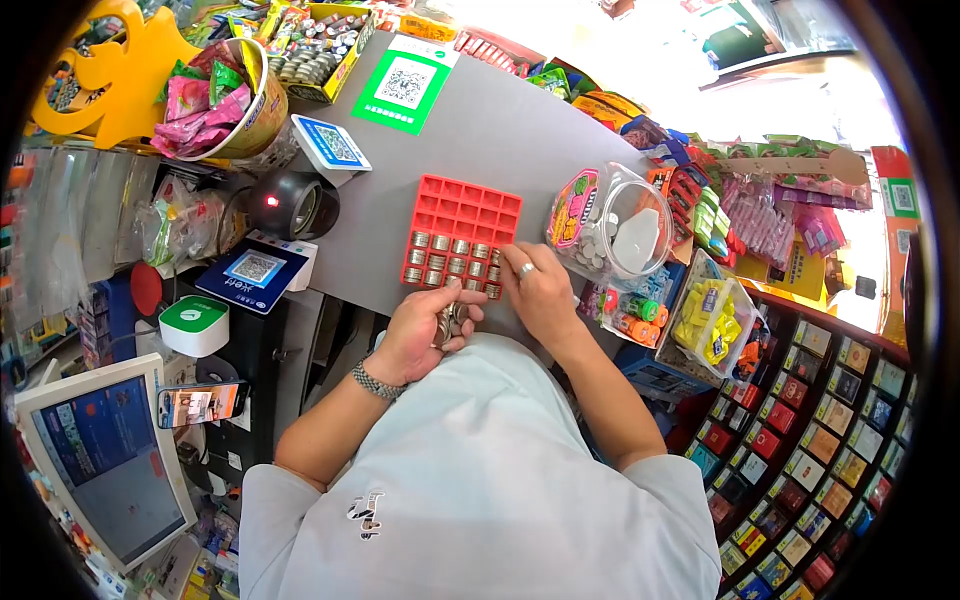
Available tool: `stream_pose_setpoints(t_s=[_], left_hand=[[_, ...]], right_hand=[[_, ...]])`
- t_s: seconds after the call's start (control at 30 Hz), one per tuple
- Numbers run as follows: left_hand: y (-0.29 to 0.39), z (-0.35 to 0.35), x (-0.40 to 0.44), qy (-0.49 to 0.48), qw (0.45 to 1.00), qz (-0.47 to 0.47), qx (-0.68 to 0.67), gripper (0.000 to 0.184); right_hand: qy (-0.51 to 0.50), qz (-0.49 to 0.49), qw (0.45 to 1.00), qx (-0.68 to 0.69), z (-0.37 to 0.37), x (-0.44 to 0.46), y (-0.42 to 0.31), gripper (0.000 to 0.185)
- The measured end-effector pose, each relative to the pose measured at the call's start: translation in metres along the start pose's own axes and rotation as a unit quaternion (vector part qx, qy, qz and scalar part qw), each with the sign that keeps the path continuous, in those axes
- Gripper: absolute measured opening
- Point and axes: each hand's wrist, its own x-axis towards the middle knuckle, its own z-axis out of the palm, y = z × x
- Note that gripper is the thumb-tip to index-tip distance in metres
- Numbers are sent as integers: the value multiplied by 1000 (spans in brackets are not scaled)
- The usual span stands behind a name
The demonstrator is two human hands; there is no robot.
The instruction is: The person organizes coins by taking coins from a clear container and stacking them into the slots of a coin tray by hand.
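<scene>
A red coin tray [467, 192] with many small compartments lies on the grey counter in front of me. Stacks of silver coins [457, 248] fill compartments in its rows nearest me; the far rows show bare red bottoms. Just below the tray's near edge, my left hand [418, 330] is cupped palm up around several loose coins [447, 322]. My right hand [540, 295], with a ring on it, has its fingers curled together at the tray's right edge, beside the coin stacks. Whatever sits between those fingertips is hidden.
A clear plastic jar [640, 232] with coins inside stands right of the tray. Left are a black scanner [290, 203], payment-code signs [253, 272] and a monitor [105, 460]. A green code sheet [405, 85] lies beyond the tray. Packaged sweets line the counter's far edge.
</scene>
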Motion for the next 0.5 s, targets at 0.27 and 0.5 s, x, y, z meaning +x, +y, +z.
stream_pose_setpoints(t_s=[0.27,0.5], left_hand=[[-3,-9,1,-20,999,11,-35,41],[-2,-7,1,-13,999,11,-46,40]], right_hand=[[-134,12,988,-74,0,-4,14,51],[-120,-41,984,-126,-2,-5,3,57]])
